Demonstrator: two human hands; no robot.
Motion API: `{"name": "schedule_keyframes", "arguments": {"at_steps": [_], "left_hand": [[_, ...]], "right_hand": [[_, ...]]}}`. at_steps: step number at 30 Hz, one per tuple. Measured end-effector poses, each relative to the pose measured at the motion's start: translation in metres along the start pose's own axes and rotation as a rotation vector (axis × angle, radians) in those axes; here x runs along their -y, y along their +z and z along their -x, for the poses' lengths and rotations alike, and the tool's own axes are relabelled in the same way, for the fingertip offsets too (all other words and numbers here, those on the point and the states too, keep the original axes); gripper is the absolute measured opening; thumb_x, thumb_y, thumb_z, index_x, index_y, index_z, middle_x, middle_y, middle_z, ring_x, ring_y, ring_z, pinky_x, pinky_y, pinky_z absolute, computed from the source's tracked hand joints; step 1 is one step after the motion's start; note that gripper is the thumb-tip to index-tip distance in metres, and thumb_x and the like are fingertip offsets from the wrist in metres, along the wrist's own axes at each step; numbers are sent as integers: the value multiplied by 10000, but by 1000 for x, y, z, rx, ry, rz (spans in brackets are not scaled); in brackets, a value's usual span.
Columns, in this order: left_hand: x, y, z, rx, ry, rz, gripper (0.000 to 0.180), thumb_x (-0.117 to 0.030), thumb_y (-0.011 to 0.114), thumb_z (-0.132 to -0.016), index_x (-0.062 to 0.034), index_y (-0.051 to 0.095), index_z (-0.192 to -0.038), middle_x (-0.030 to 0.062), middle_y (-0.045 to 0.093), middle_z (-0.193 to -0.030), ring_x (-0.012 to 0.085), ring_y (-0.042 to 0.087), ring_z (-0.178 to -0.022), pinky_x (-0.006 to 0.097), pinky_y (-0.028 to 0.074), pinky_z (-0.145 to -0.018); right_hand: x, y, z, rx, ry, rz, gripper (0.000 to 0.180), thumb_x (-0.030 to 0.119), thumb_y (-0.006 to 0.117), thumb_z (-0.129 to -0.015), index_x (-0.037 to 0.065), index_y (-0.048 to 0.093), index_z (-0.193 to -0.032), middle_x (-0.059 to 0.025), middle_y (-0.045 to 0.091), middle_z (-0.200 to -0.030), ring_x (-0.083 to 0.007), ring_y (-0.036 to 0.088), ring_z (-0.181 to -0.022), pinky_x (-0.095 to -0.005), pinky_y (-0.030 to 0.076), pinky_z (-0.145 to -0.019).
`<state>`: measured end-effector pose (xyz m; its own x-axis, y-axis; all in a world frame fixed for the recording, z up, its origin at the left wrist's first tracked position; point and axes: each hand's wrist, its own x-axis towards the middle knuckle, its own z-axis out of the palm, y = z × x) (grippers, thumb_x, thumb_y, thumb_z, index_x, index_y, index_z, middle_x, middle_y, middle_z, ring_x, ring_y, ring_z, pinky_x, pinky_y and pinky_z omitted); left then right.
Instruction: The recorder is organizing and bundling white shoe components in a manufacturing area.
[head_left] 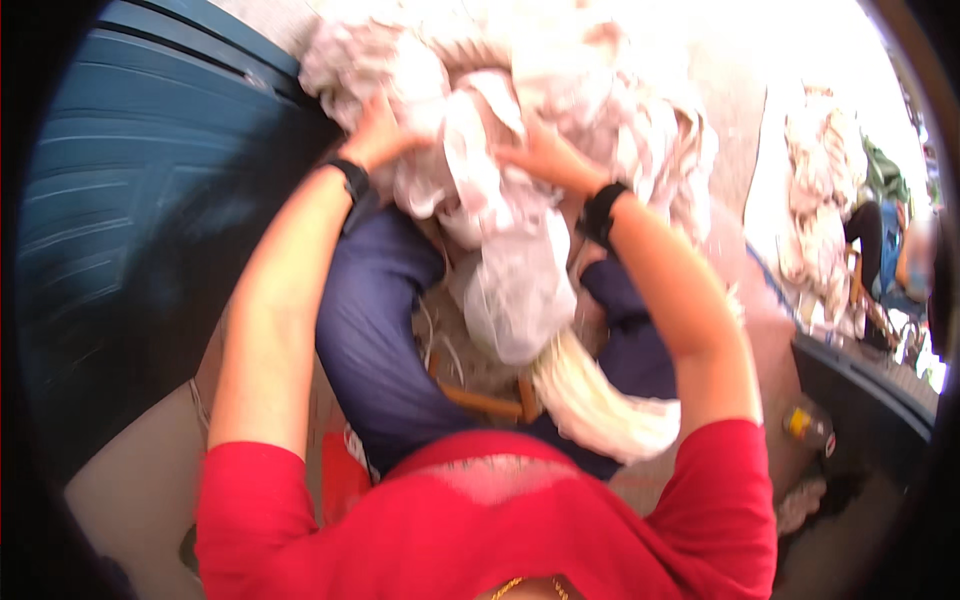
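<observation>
A large heap of pale pinkish-white cloth [620,110] lies in front of me, spilling toward my knees. My left hand [385,135] rests on the heap's left part, thumb spread away from its fingers. At the heap's middle, my right hand [550,155] touches the cloth with thumb and forefinger apart; its other fingers are blurred or hidden. Between the hands hangs a loose whitish strip [468,165]. Below it, a sheer white bundle [520,295] bulges down between my legs. A cream-coloured bunch of fabric or strands [600,400] lies across my right thigh.
Blue panelled doors [110,200] stand close on my left; another dark panel [870,400] is at right. Part of a wooden stool [485,402] shows between my legs. A plastic bottle [808,428] lies at right. Farther right, a person [900,250] sits beside more pale cloth [822,190].
</observation>
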<state>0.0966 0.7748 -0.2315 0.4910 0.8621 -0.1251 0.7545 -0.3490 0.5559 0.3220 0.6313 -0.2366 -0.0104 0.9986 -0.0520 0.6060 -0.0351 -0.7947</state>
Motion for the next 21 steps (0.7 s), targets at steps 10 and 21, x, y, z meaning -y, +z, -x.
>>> {"name": "schedule_keyframes", "arguments": {"at_steps": [10, 21], "left_hand": [[17, -25, 10, 279, -133, -15, 428, -359, 699, -684, 46, 600, -779, 104, 596, -676, 208, 565, -657, 324, 440, -613], [-106, -165, -60, 2, 123, 696, 285, -284, 634, -789, -92, 502, -624, -71, 425, -565, 15, 366, -495, 171, 299, -435]], "right_hand": [[18, -19, -15, -190, 294, -134, 254, 134, 559, -749, -4, 557, -963, -234, 578, -890, -360, 551, -857, -384, 421, -735], [105, -174, -80, -539, 152, -611, 268, -35, 402, -785, -26, 570, -993, -92, 608, -819, -119, 559, -638, -231, 469, -529]]}}
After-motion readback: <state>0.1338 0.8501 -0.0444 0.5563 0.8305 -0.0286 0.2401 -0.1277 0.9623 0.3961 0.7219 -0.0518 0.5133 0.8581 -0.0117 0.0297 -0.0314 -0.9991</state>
